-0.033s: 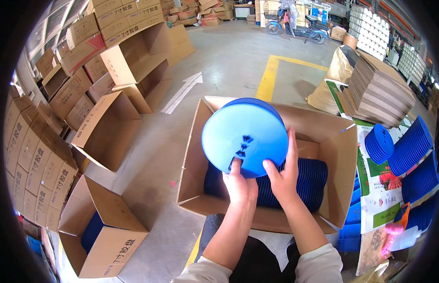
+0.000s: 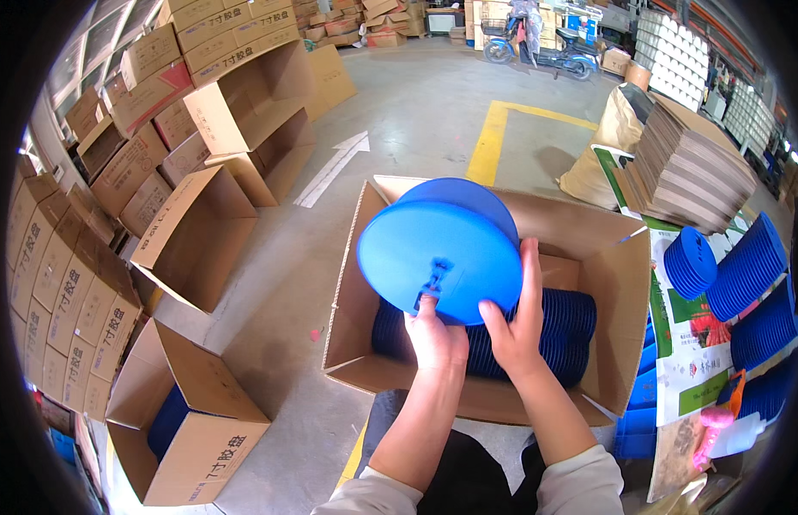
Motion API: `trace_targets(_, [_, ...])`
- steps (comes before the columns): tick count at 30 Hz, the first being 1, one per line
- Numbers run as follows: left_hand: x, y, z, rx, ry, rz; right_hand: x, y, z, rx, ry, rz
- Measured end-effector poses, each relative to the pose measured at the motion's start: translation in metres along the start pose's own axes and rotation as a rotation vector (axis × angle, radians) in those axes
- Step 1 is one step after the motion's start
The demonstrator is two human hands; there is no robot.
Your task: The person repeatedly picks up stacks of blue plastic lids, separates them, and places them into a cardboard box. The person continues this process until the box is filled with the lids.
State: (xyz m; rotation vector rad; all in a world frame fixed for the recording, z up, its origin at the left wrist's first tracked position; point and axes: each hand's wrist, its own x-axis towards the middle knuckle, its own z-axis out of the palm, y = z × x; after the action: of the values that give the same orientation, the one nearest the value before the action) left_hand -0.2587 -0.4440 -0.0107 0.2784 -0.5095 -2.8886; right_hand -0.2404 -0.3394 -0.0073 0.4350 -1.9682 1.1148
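Note:
Between both hands is a blue plastic reel [image 2: 416, 245], a round flat face with cut-outs at its centre and a second disc edge showing behind it. My left hand [image 2: 438, 339] is closed on its lower side, the thumb at the centre cut-outs. My right hand [image 2: 521, 330] grips the right edge, thumb in front and fingers stretched along the rim. The reel is held tilted above an open cardboard box [image 2: 613, 249]. Inside that box, rows of dark blue reels [image 2: 566, 335] stand on edge; the held reel and my hands hide part of them.
On the right, a table [image 2: 674, 378] bears stacks of blue reels [image 2: 746, 266], a pink-handled object [image 2: 715, 419] and flat cardboard sheets [image 2: 691, 163]. Open boxes [image 2: 193, 236] and a box with something blue inside [image 2: 210, 438] stand left, before stacked cartons [image 2: 73, 292].
The reel has tipped: its front face looks flatter and more of the disc behind shows above it. Both hands keep their grip, nearly in place.

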Motion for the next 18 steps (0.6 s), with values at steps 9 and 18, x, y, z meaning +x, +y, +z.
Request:
trace_targets(9, [-0.014,0.052,0.017,0.345,0.055,-0.209,0.016,-0.008,0.002,0.155,-0.004,0.095])
trace_targets(18, [-0.008,0.043,0.010,0.224,-0.095,-0.162,0.011,0.008,0.028,0.217,0.007,0.143])
